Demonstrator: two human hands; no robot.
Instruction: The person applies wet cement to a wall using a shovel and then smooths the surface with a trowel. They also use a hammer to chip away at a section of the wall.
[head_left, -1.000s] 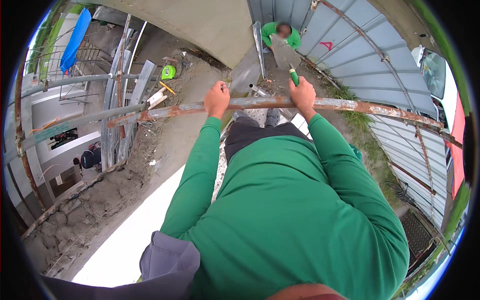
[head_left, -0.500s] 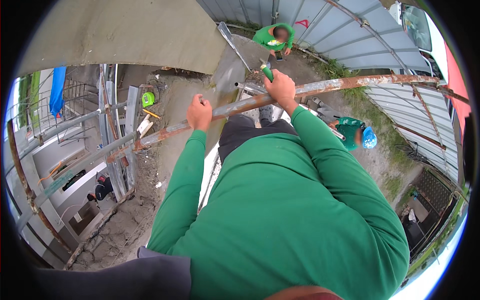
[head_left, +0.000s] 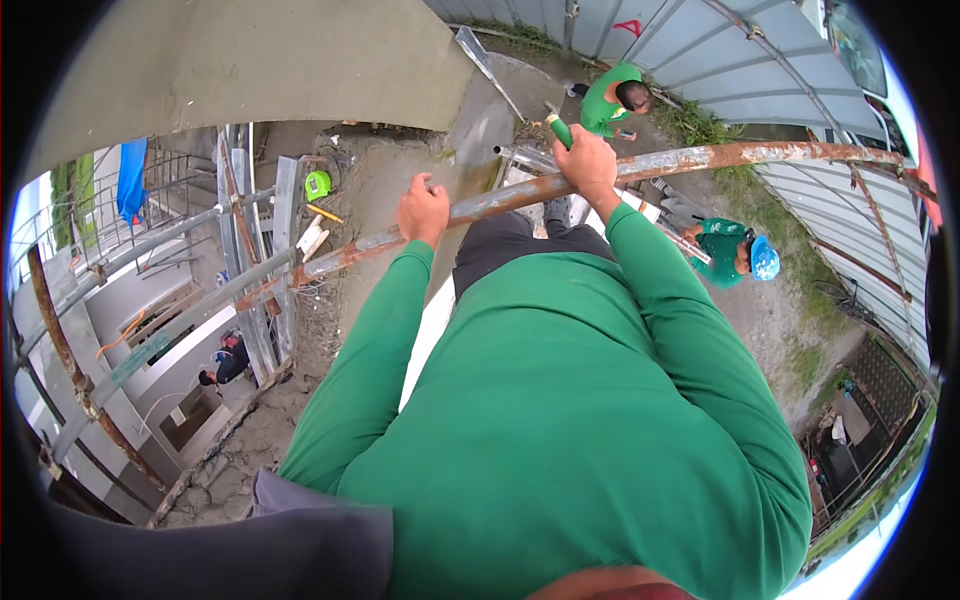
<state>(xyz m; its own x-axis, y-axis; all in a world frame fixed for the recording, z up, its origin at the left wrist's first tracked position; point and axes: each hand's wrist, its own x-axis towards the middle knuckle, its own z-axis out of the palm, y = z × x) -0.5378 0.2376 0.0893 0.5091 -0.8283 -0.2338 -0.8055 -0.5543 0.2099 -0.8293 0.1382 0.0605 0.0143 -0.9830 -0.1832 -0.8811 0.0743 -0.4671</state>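
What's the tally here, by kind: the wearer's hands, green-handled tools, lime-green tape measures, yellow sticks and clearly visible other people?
Wearer's hands: 2 (left hand, right hand)
Green-handled tool: 1
Lime-green tape measure: 1
Yellow stick: 1
Other people: 3 (person in green, person in blue cap, person in dark top)
Total: 8

I have a gap between the bare left hand (head_left: 424,208) and bare right hand (head_left: 587,160), above the rust-streaked grey metal pipe (head_left: 512,199) barring my way forward. A green-handled tool (head_left: 560,130) juts ahead; upright silvery metal channels (head_left: 286,200) obstruct leftward.
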